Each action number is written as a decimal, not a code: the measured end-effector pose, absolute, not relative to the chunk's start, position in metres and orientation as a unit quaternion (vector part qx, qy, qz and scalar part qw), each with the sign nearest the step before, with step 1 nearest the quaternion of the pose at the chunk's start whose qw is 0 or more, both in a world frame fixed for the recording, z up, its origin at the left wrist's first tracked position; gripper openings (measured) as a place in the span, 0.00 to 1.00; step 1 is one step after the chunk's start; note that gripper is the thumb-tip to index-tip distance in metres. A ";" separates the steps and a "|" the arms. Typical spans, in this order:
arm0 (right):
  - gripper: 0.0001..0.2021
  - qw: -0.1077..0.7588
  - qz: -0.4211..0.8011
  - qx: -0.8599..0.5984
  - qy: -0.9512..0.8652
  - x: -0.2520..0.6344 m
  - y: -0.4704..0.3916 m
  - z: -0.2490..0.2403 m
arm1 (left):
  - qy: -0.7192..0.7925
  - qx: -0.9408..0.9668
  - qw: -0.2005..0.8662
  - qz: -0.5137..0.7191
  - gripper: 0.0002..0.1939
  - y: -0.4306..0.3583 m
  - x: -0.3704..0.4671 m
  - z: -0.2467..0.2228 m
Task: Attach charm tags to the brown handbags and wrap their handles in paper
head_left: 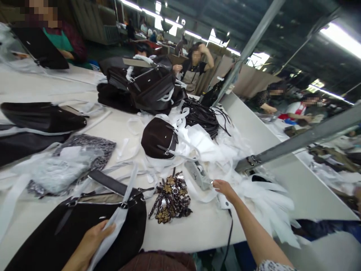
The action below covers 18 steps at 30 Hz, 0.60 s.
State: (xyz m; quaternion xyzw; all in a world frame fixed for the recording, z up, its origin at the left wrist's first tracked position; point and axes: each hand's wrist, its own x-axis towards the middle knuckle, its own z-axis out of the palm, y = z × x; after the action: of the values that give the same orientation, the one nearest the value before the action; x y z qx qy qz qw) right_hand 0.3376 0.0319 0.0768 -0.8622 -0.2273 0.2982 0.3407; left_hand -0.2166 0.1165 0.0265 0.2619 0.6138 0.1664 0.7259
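My left hand (99, 234) is at the lower left, fingers closed round a white wrapped strap (120, 219) that runs up to a metal ring on a large dark handbag (76, 229). The bag lies flat beneath that hand. My right hand (224, 188) reaches out to the right, its fingertips pinched at the near end of a small grey box (198, 176); a tiny shiny bit shows there, too small to name. Just below is a white device (224, 203) with a black cord. Between my hands sits a pile of patterned ribbon charms (170, 197).
A smaller dark bag (158, 138) and stacked dark bags (141, 84) stand farther back, beside coiled black straps (200, 116). White wrapping strips (265, 205) heap at the right near a slanted metal post (304, 139). A plastic-wrapped packet (67, 165) lies left. People work beyond.
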 end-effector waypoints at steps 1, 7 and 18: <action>0.22 0.354 0.305 -0.855 -0.225 0.338 0.033 0.070 | 0.616 0.255 0.726 0.167 0.29 0.116 -0.215 0.029; 0.22 0.394 0.358 -0.813 -0.233 0.343 0.042 0.048 | 0.620 0.237 0.726 0.180 0.32 0.114 -0.212 0.034; 0.22 0.356 0.385 -0.818 -0.237 0.313 0.049 0.040 | 0.615 0.235 0.726 0.197 0.28 0.112 -0.212 0.032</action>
State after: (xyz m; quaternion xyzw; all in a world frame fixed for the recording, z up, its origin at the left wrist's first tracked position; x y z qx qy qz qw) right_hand 0.3131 0.0488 0.0400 -0.8178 -0.2370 0.3849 0.3561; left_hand -0.2123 0.1122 0.0321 0.2350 0.6151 0.1974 0.7262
